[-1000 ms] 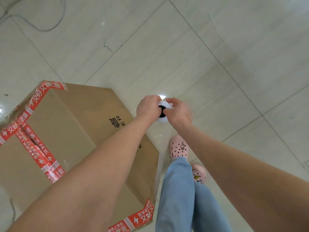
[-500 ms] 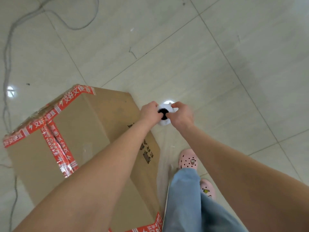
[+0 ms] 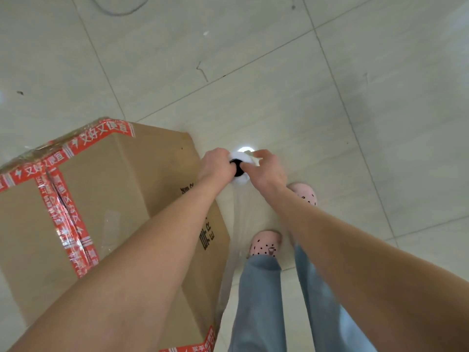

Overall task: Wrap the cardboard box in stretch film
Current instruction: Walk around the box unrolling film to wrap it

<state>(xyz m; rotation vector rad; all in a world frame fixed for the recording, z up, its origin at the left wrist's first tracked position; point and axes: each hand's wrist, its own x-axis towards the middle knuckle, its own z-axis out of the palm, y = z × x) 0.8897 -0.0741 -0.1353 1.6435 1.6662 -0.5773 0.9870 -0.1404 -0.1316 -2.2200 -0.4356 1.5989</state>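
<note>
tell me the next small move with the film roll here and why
Probably keep stepping around the cardboard box with the roll of stretch film held upright in the left hand and right hand. A clear sheet already stretches from the roll toward the box's near corner, so walking on lays it over the next side.

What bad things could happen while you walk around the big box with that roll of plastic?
The stretched film hangs right by the pink shoes, so a foot might catch it and trip. Both hands, left hand and right hand, grip only the top end of the roll, so it could slip and drop. A cable lies on the floor past the box, and walking around might snag it.
</note>
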